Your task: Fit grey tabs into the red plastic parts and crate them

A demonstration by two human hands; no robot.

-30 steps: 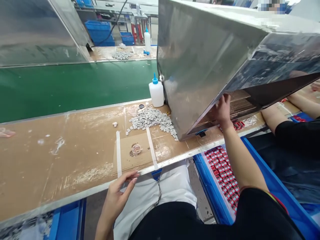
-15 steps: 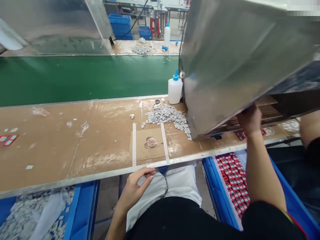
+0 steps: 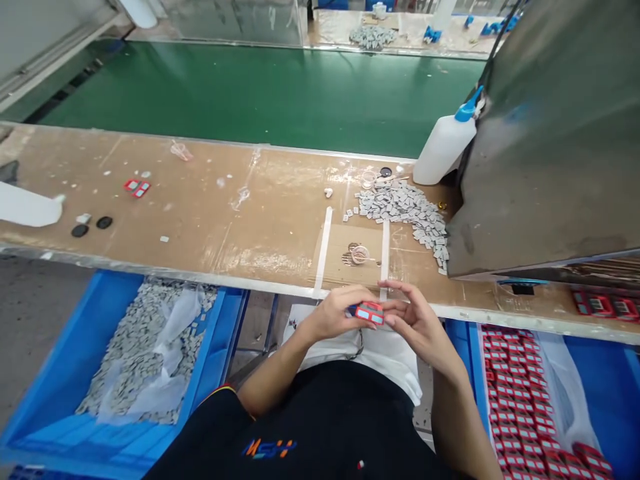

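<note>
While a seated worker's left hand and right hand close together just above the lap, a small red-and-blue plastic piece sits pinched between them, in front of the table edge. The left hand's fingers wrap its left end, and the right hand's curved fingers press against its other end. Ahead, the long cardboard-covered table carries a heap of small grey rectangular tiles beside a white plastic glue bottle with a blue cap. A square of brown cardboard lies between two white tape strips, just beyond the hands, with a clear coiled ring on it. Further left on the table lie small red pieces and two black oval discs. A dented steel hood looms at right. Below, a blue plastic crate at left holds loose grey tiles, and a blue crate at right holds rows of red pieces. A green conveyor belt runs behind the table.
</note>
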